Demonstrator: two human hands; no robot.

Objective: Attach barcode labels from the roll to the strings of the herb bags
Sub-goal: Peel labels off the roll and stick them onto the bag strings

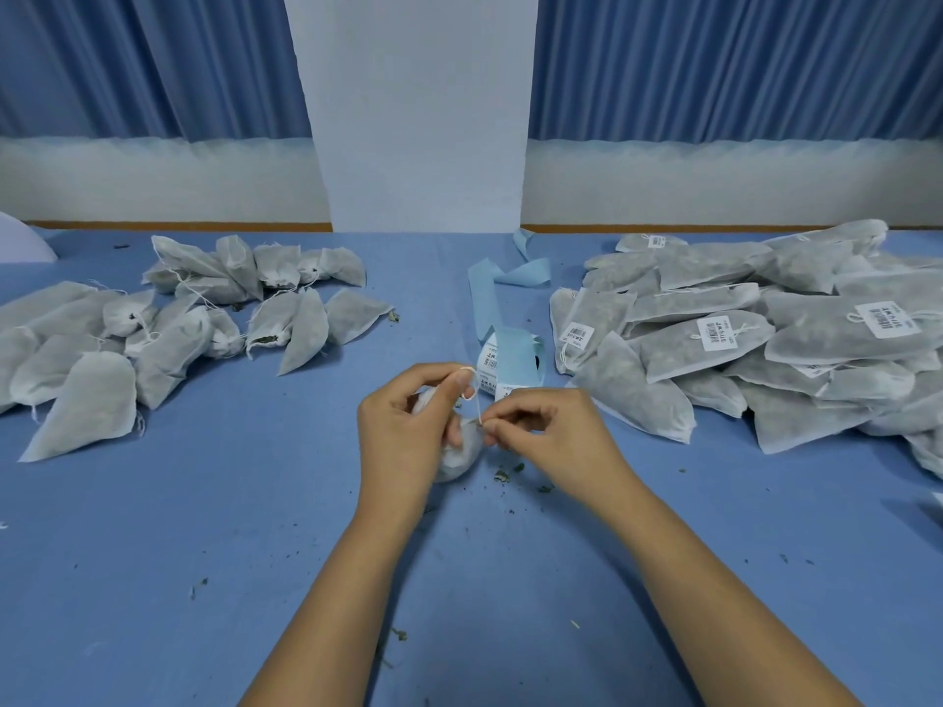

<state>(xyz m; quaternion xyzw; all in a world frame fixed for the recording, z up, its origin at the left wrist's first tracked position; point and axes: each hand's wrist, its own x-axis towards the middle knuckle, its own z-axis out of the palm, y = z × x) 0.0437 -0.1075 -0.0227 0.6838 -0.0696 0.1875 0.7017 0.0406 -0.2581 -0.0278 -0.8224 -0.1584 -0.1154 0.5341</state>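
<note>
The left hand [408,436] gripped a white mesh herb bag [459,459] in curled fingers. The right hand [553,436] pinched its thin white string [478,408].

table [255,528] left: unlabelled bags [168,324] | right: labelled bags [740,344] | centre: label roll [489,362] between both piles — backing strip [482,298] behind it, held bag [455,461] before it

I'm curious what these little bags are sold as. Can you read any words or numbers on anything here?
Labels on the bags at the right: barcodes and a line of print, too blurred to read.
Roll of labels: barcode and print, too small to read.
Bag being worked on: no label seen.
No other text shows.
</note>
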